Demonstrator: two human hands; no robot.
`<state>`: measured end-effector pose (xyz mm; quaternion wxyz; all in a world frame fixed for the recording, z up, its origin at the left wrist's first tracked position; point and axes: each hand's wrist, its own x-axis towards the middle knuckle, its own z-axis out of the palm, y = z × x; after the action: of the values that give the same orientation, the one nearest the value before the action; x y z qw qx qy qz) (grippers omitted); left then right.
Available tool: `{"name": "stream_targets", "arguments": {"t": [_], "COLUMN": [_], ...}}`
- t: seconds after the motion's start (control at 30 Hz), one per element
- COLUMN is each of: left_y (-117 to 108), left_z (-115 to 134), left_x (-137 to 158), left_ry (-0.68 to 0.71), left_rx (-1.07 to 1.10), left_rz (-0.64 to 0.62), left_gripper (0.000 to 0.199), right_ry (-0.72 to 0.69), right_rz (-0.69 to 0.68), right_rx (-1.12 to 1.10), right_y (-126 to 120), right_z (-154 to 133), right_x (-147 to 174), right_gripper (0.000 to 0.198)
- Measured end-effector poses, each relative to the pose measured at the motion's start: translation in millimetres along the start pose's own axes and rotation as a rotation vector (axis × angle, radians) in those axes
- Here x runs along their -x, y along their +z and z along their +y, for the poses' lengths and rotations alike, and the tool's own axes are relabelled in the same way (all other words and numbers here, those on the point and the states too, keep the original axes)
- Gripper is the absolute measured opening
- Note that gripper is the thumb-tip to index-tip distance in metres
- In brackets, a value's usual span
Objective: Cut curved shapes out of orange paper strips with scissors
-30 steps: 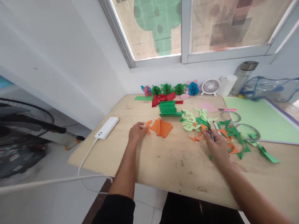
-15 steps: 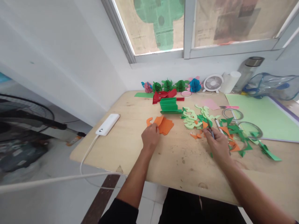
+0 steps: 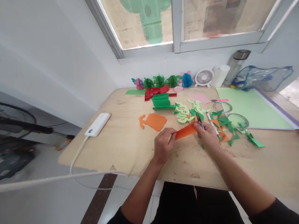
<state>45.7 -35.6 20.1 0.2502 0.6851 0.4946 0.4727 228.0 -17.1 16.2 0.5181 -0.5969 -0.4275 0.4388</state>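
- Over the last half second, the left hand (image 3: 163, 144) has come away from the orange stack (image 3: 156, 121) and moved rightwards, carrying a piece of orange paper (image 3: 186, 131) across to the right hand (image 3: 207, 134).
- That orange paper is now stretched between the two hands, above the near middle of the wooden table (image 3: 126, 124), to the right of the stack.
- Left thumb and fingers are closed in a pinch on its left end.
- Right fingers are curled around the scissors (image 3: 199, 119), whose dark tips point away from the person; the paper's right end meets those fingertips, though blur and overlap leave it unclear whether they grip it too.
- It looks like a folded strip, but it could be a sheet seen nearly edge-on.
- As a judgement, the paper should be very light, fairly crisp, easy to crease and quick to tear if pulled hard; a soft pinch near the ends or along a fold would suit it, fingers clear of the blades.
- A curved orange cut-out (image 3: 141, 121) lies just left of the stack; pale green cut-outs (image 3: 182, 114) and green scraps (image 3: 230, 128) lie beyond and beside the right hand.
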Motion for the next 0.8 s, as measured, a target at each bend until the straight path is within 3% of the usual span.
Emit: {"name": "stream_targets", "arguments": {"t": [0.1,0.23,0.47,0.57,0.8], "left_y": [6.3,11.8,18.6,23.7,31.4], "left_z": [1.6,-0.9,-4.3,-3.1,0.2], "left_x": [-2.8,-2.4,0.3,1.3,6.2], "left_ry": [-0.071,-0.271,-0.566,-0.567,-0.410], "left_rx": [0.066,0.227,0.561,0.592,0.554], "left_rz": [0.025,0.069,0.047,0.097,0.156], "left_gripper": [0.012,0.010,0.032,0.031,0.015], "right_ry": [0.006,-0.007,-0.023,-0.015,-0.004], "right_rz": [0.006,0.053,0.095,0.098,0.091], "right_rx": [0.002,0.003,-0.039,-0.071,-0.136], "right_y": [-0.5,-0.6,-0.8,-1.1,0.7], "right_z": [-0.6,-2.9,-4.3,-0.7,2.3], "right_x": [-0.9,0.1,1.1,-0.7,-2.4], "right_gripper": [0.032,0.032,0.033,0.033,0.033]}}
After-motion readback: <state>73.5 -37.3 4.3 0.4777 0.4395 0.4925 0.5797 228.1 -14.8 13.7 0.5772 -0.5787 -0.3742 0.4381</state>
